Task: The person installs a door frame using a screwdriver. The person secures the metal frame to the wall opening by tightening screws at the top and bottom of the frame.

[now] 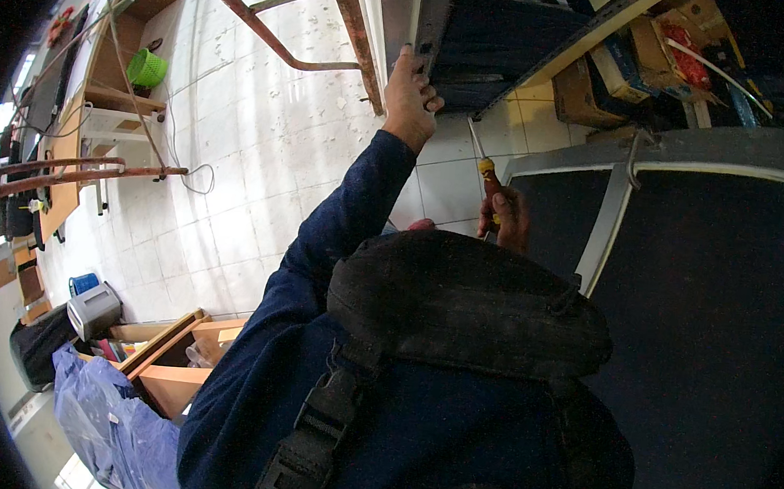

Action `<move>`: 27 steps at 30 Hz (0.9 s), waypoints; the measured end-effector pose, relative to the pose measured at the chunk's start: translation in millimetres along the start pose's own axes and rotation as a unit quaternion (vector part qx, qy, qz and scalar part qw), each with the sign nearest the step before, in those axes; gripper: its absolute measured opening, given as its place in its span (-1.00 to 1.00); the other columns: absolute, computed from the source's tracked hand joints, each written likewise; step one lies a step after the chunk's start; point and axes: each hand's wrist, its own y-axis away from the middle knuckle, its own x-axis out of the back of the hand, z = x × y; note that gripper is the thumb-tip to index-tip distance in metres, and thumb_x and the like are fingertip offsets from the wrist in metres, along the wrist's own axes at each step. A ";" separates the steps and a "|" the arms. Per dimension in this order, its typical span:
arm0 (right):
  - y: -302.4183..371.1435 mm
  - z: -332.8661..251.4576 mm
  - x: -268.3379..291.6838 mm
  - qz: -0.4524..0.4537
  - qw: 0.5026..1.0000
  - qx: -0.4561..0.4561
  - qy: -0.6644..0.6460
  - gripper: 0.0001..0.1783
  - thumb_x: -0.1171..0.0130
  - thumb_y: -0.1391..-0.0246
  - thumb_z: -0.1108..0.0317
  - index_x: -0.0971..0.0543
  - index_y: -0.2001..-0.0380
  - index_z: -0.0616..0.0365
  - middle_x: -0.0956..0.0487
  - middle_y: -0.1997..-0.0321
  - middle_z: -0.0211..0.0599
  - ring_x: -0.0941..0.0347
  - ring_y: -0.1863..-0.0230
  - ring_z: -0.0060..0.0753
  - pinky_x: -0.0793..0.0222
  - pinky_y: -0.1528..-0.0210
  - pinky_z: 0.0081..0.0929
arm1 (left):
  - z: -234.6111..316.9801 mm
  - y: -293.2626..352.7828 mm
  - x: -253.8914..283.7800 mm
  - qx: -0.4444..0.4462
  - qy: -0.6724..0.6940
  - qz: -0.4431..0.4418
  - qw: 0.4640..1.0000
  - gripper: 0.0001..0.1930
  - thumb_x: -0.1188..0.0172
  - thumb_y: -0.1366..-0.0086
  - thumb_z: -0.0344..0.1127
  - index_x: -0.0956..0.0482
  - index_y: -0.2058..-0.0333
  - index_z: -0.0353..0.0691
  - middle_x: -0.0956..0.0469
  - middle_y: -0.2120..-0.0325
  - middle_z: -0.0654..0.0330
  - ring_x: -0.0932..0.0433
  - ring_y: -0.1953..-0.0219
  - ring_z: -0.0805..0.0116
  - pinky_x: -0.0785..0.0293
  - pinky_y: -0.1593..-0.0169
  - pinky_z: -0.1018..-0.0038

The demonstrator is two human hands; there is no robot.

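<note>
My left hand (411, 102) is stretched far forward, its fingers closed round the edge of an upright grey metal frame (399, 13). Slots or holes run along the frame's dark inner side. Closer to my body, my right hand (509, 220) grips a screwdriver (487, 174) by its yellow and reddish-brown handle. The screwdriver's long thin shaft points forward, away from me, and its tip is apart from my left hand. Part of the right hand and its forearm are hidden behind the black bag (470, 304) on my chest.
Rusty metal bars (279, 41) stand ahead on the left, with a green basket (147, 68) beyond. At right are a dark panel in a grey frame (607, 223) and cardboard boxes (584, 94). Wooden drawers (173, 388) and blue-purple plastic sheeting (116, 425) lie lower left.
</note>
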 end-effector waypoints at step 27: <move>-2.1 -1.5 -0.4 -0.005 1.000 -0.003 -0.001 -0.60 -0.05 -0.35 0.09 -0.35 0.03 0.22 -0.47 0.40 -0.33 -0.39 0.52 -0.52 -0.39 0.50 -0.48 | 0.6 -26.0 24.3 -0.056 -0.023 -0.039 0.997 -0.65 0.02 -0.46 0.08 -0.47 0.27 -0.08 -0.19 0.63 0.43 -0.11 0.64 0.54 -0.04 0.54 0.50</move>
